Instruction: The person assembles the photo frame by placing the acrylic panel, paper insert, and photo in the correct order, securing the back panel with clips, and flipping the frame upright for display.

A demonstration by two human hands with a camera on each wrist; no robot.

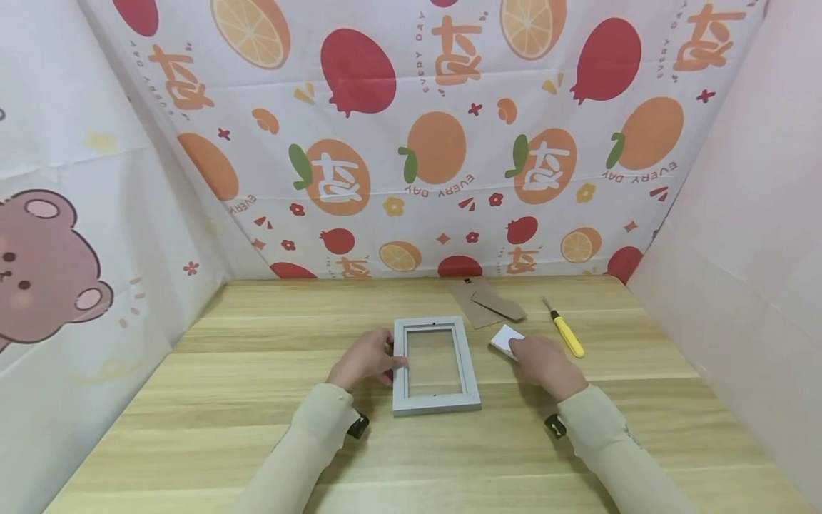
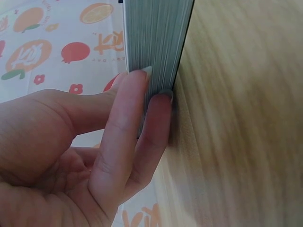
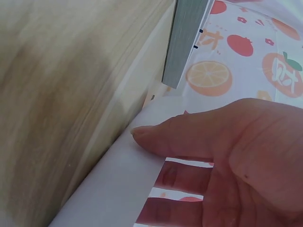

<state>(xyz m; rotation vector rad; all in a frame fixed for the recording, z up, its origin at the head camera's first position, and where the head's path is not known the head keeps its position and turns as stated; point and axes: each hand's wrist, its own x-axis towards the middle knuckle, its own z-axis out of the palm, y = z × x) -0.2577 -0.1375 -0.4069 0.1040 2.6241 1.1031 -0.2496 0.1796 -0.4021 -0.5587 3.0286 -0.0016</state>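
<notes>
A grey picture frame (image 1: 436, 407) lies flat on the table with its clear pane showing in the middle. My left hand (image 1: 370, 358) grips its left side, thumb over the rim. In the left wrist view, fingertips (image 2: 161, 106) of that hand press against the frame's ridged side (image 2: 154, 38). Right of the frame, my right hand (image 1: 546, 363) pinches a piece of white paper (image 1: 505, 338) just at the tabletop. Seen from the right wrist, the thumb lies on the bent white paper (image 3: 118, 179), with other fingers partly hidden at its edge.
Behind the paper lies a brown backing board (image 1: 472, 303) with a stand flap (image 1: 501, 307) across it. A yellow-handled screwdriver (image 1: 568, 335) rests to the right. A fruit-patterned cloth (image 1: 398, 164) hangs along the back edge of the wooden table (image 1: 257, 357).
</notes>
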